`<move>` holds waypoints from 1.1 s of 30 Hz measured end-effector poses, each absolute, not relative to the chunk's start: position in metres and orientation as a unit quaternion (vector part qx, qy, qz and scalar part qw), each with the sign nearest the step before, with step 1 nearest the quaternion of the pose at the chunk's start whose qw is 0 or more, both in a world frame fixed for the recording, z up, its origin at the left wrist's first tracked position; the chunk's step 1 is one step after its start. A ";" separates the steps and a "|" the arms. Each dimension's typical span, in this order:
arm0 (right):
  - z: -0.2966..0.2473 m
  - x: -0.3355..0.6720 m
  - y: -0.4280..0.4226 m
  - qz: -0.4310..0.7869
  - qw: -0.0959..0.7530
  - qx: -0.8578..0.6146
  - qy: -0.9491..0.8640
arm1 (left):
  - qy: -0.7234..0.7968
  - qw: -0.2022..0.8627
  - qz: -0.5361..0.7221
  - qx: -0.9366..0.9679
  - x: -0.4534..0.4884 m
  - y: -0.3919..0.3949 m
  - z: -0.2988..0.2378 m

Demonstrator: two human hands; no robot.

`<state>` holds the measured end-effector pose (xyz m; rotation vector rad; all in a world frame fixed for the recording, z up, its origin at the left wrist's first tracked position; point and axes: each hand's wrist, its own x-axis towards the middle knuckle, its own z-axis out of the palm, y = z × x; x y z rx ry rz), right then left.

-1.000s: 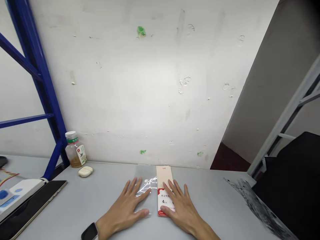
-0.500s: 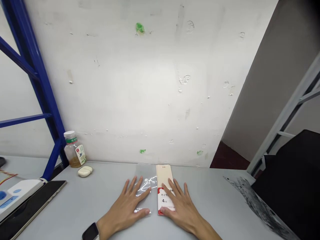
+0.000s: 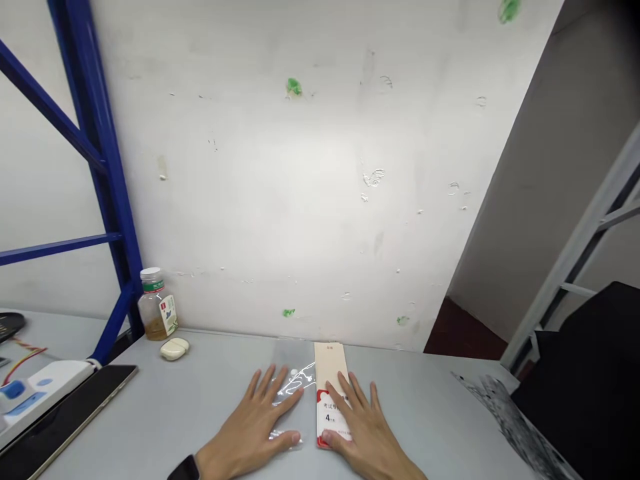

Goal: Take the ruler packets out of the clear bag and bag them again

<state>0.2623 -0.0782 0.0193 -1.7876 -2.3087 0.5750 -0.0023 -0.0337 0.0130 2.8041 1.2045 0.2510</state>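
While hands lie spread — apart, on bag, pkt | btl, phone L

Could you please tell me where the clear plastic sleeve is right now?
In the head view, the clear plastic sleeve lies on the grey table, partly under the left hand and just left of the red-and-cream packet.

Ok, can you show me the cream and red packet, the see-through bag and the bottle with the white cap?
Cream and red packet (image 3: 330, 365), head view: its plain cream upper part.
See-through bag (image 3: 304, 376), head view: its shiny part.
White-capped bottle (image 3: 153, 310), head view: its clear side.
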 end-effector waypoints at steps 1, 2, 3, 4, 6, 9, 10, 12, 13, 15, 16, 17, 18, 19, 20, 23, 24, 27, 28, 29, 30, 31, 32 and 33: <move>0.019 0.262 -0.078 0.188 0.081 -0.599 -0.774 | 0.391 0.040 0.088 0.915 -0.003 -0.034 0.013; 0.018 0.262 -0.077 0.185 0.080 -0.599 -0.775 | 0.389 0.042 0.092 0.916 -0.003 -0.033 0.012; 0.018 0.262 -0.076 0.184 0.079 -0.599 -0.775 | 0.387 0.045 0.093 0.916 -0.004 -0.033 0.012; 0.017 0.262 -0.076 0.185 0.078 -0.598 -0.776 | 0.387 0.048 0.092 0.916 -0.004 -0.033 0.013; 0.018 0.262 -0.076 0.191 0.079 -0.598 -0.775 | 0.390 0.055 0.082 0.916 -0.004 -0.033 0.014; 0.019 0.262 -0.077 0.198 0.089 -0.602 -0.769 | 0.398 0.065 0.067 0.913 -0.002 -0.033 0.017; 0.019 0.261 -0.078 0.198 0.093 -0.604 -0.767 | 0.400 0.067 0.064 0.912 -0.001 -0.033 0.018; 0.018 0.262 -0.078 0.200 0.098 -0.604 -0.765 | 0.402 0.072 0.063 0.910 0.000 -0.033 0.018; 0.017 0.262 -0.078 0.200 0.099 -0.604 -0.765 | 0.402 0.074 0.063 0.910 0.001 -0.033 0.018; 0.015 0.262 -0.078 0.202 0.100 -0.600 -0.767 | 0.401 0.077 0.064 0.910 0.001 -0.034 0.017; 0.014 0.263 -0.078 0.203 0.101 -0.600 -0.768 | 0.401 0.078 0.064 0.910 0.001 -0.034 0.017; 0.014 0.263 -0.077 0.203 0.103 -0.599 -0.768 | 0.401 0.078 0.065 0.910 0.000 -0.034 0.016; 0.013 0.263 -0.077 0.203 0.105 -0.599 -0.768 | 0.402 0.077 0.065 0.910 0.000 -0.034 0.016; 0.013 0.264 -0.077 0.202 0.108 -0.599 -0.768 | 0.402 0.075 0.066 0.910 0.000 -0.034 0.016; 0.012 0.264 -0.077 0.202 0.109 -0.598 -0.768 | 0.401 0.072 0.067 0.911 0.000 -0.034 0.016; 0.012 0.265 -0.077 0.200 0.112 -0.597 -0.769 | 0.398 0.065 0.067 0.913 -0.001 -0.034 0.017; 0.012 0.265 -0.077 0.200 0.113 -0.597 -0.769 | 0.397 0.064 0.064 0.913 -0.001 -0.034 0.017; 0.011 0.265 -0.077 0.200 0.121 -0.596 -0.768 | 0.399 0.067 0.060 0.913 -0.001 -0.034 0.017; 0.011 0.265 -0.077 0.201 0.124 -0.596 -0.768 | 0.399 0.068 0.062 0.913 -0.001 -0.034 0.017; 0.011 0.265 -0.077 0.202 0.127 -0.596 -0.767 | 0.398 0.068 0.064 0.913 -0.001 -0.033 0.017; 0.010 0.265 -0.077 0.202 0.130 -0.596 -0.766 | 0.396 0.067 0.067 0.913 -0.001 -0.033 0.017; 0.010 0.265 -0.076 0.202 0.132 -0.596 -0.766 | 0.396 0.066 0.069 0.913 -0.001 -0.033 0.017; 0.010 0.265 -0.076 0.203 0.132 -0.597 -0.765 | 0.395 0.065 0.069 0.914 -0.002 -0.033 0.017; 0.009 0.265 -0.076 0.202 0.131 -0.597 -0.765 | 0.395 0.064 0.068 0.914 -0.002 -0.033 0.016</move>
